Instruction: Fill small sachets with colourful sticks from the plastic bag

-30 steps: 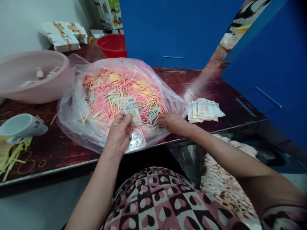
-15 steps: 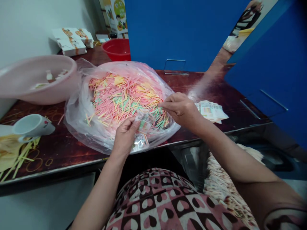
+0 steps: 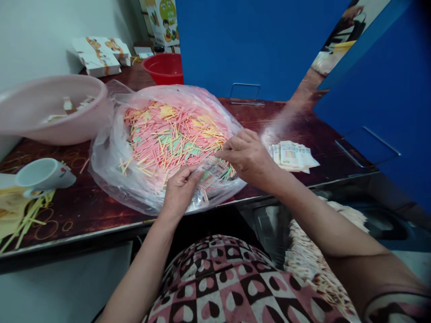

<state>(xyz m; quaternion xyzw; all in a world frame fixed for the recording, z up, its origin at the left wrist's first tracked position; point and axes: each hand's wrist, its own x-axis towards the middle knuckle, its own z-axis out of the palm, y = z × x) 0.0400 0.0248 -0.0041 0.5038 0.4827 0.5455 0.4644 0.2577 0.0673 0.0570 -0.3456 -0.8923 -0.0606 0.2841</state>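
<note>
My left hand [image 3: 180,188] is closed on a small clear printed plastic packet [image 3: 212,168], thumb on top, over the near side of a large bag. My right hand [image 3: 247,157] is closed in a pinch at the packet's upper right corner; whatever its fingertips hold is hidden. Below both hands, the clear plastic bag [image 3: 107,179] lies wide open, filled with short thin pink, yellow and green sticks [image 3: 168,139]. Another bit of printed clear wrapper [image 3: 201,196] hangs under my left hand. To the right of my right hand lies a small pile of filled printed packets [image 3: 292,155].
A pale pink basin [image 3: 60,130] and a white mug [image 3: 43,175] stand at the left, near yellow strips [image 3: 30,220] and rubber bands. Behind are a red basin [image 3: 164,69], white cartons [image 3: 101,56] and blue panels [image 3: 256,45]. Stacked packets [image 3: 303,255] sit below the table edge.
My right hand has come left and slightly down, from over the sticks to the packet's upper corner. My left hand has shifted slightly right, still holding the packet.
</note>
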